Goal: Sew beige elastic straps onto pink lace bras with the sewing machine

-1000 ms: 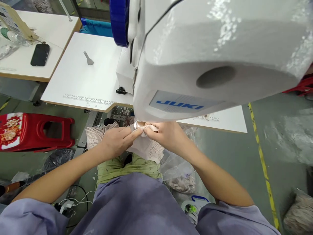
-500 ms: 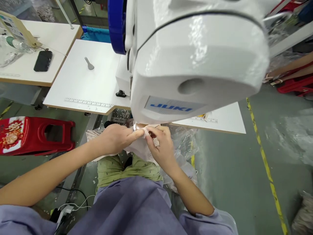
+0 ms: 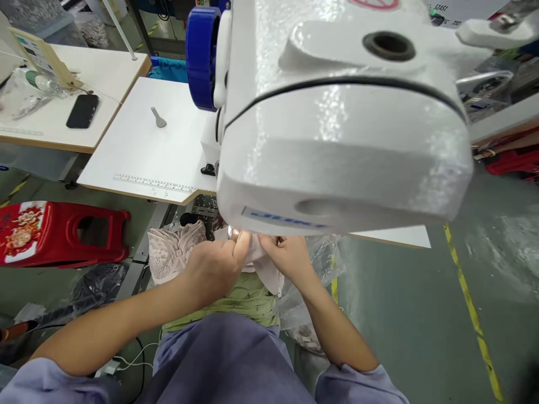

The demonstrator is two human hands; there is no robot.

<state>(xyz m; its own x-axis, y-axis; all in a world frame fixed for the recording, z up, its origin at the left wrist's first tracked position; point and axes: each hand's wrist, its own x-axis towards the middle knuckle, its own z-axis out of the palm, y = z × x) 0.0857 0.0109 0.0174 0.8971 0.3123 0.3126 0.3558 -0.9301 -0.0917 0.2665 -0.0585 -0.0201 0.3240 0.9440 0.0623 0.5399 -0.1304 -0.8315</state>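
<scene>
Just below the white sewing machine head (image 3: pixel 341 151) both of my hands hold a pale pink bra (image 3: pixel 174 252). Its lace cups hang to the left, above my lap. My left hand (image 3: pixel 214 266) is closed on the bra fabric near a small shiny metal part (image 3: pixel 233 233) of the machine. To the right, my right hand (image 3: pixel 290 255) pinches the smooth part of the same bra, with a loose flap hanging between the hands. The machine head covers some of the right fingertips, and the needle is out of sight.
The white machine table (image 3: pixel 135 134) has a printed ruler and a grey spoon-like tool (image 3: pixel 159 118). A phone (image 3: pixel 83 111) rests on the neighbouring table. At left stands a red stool (image 3: pixel 101 235). Clear plastic bags (image 3: pixel 324 261) hang by my right wrist.
My hands have moved slightly apart and lower, with the left one turned. More of the bra's lace cups shows at left. The view has tilted, so the machine head appears lower.
</scene>
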